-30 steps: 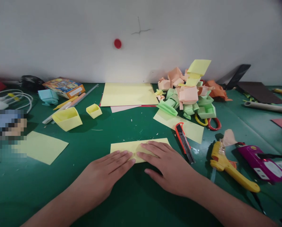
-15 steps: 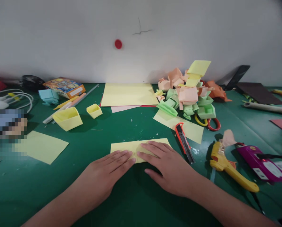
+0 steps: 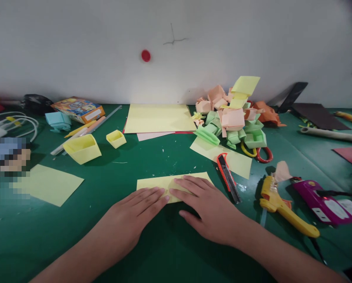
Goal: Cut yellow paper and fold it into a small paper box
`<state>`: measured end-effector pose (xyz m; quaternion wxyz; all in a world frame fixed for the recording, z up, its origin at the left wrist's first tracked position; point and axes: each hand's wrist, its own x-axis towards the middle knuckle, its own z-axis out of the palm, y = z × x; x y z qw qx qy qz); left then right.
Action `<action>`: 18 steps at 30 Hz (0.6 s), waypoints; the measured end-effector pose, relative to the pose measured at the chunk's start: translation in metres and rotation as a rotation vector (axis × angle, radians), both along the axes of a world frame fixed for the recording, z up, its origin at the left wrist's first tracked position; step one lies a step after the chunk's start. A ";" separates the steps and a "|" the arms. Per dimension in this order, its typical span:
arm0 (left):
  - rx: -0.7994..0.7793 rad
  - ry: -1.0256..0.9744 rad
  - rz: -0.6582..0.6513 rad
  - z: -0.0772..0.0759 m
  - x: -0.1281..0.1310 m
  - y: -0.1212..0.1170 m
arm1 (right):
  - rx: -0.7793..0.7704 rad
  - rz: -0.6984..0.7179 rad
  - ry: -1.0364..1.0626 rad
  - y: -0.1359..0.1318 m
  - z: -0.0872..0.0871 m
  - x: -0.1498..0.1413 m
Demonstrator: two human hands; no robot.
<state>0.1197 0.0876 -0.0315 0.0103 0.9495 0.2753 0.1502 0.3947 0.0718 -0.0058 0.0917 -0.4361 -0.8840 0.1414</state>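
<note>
A strip of pale yellow paper (image 3: 156,182) lies flat on the green table in front of me, partly covered by both hands. My left hand (image 3: 131,214) rests on its left part, fingers stretched out and lying flat. On the right part lies my right hand (image 3: 204,206), fingers spread and thumb held apart. Just right of the paper is a red and black box cutter (image 3: 229,177). Behind it another yellow sheet (image 3: 236,160) sticks out from under a heap of folded paper pieces (image 3: 233,120).
Two folded yellow paper boxes (image 3: 82,148) and a loose yellow sheet (image 3: 50,184) are on the left. Yellow sheets (image 3: 160,118) lie against the wall. At right are a yellow glue gun (image 3: 282,204), a purple power strip (image 3: 323,202) and scissors with red and yellow handles (image 3: 264,155).
The view has shifted very slightly, so everything sits a little further left. Both hands keep the same pose on the yellow paper.
</note>
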 end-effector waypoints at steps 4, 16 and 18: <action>-0.007 0.016 0.012 -0.003 -0.001 0.000 | -0.004 -0.003 -0.005 0.001 -0.001 0.000; 0.006 0.011 0.019 -0.002 -0.001 0.001 | -0.011 -0.007 0.007 0.001 0.001 -0.001; 0.012 0.017 0.019 -0.003 -0.002 0.001 | -0.009 -0.003 0.013 0.001 0.001 -0.001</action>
